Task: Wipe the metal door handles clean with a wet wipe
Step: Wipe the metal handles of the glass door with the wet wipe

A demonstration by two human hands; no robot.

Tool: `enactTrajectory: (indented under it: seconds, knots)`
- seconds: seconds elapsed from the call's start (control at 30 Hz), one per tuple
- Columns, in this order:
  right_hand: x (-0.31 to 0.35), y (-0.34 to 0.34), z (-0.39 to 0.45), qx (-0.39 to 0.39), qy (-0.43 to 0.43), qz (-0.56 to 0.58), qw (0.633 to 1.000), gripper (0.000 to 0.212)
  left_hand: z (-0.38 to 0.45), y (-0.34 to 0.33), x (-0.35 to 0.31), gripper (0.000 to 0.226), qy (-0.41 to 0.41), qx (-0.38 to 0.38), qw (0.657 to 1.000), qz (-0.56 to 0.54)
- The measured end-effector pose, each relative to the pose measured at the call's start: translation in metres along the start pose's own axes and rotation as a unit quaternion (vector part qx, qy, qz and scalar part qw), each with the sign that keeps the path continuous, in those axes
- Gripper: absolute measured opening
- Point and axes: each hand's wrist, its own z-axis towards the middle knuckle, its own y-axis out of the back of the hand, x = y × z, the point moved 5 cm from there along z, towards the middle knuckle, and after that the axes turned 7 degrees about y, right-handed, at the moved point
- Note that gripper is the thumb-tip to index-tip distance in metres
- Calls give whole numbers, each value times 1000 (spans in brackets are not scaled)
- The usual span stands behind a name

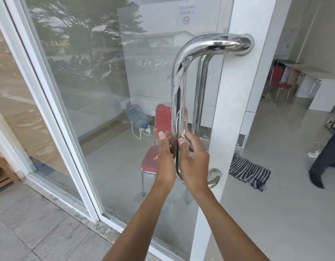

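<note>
A shiny metal door handle (179,85) runs down the outside of the glass door, bent at the top into the white door frame (236,102). A second handle (200,91) shows behind the glass on the inner side. My left hand (165,157) touches the lower left side of the outer handle, fingers mostly straight. My right hand (194,159) is on the handle's right side and pinches a small white wet wipe (184,135) against the bar. Most of the wipe is hidden by my fingers.
Behind the glass stand a red chair (159,157) and a water jug (137,117). The doorway at right is open, with a striped cloth (248,171) on the floor and a person's leg (326,161) at the far right. Another red chair (277,81) stands further inside.
</note>
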Motion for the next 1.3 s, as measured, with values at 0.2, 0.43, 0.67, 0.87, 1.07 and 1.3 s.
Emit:
enactTrajectory:
  seconds: [0.2,0.43,0.67,0.87,1.07,1.3]
  knots:
    - [10,4,0,-39,16,62,997,48,-9,-8,1,64,-4,52,999,14]
    - [4,5,-2,-77,103,15,992,24,0,-2,11,63,31,68,996,42]
    - [12,-2,16,-95,188,-17,977,12,1,1,13,72,47,72,995,50]
    - [11,1,4,-70,209,-42,975,13,2,3,10,62,59,71,995,39]
    - [36,2,32,-105,246,-25,963,18,1,1,8,55,35,69,996,36]
    - [25,2,14,-53,234,-57,969,15,1,1,5,61,51,76,995,28]
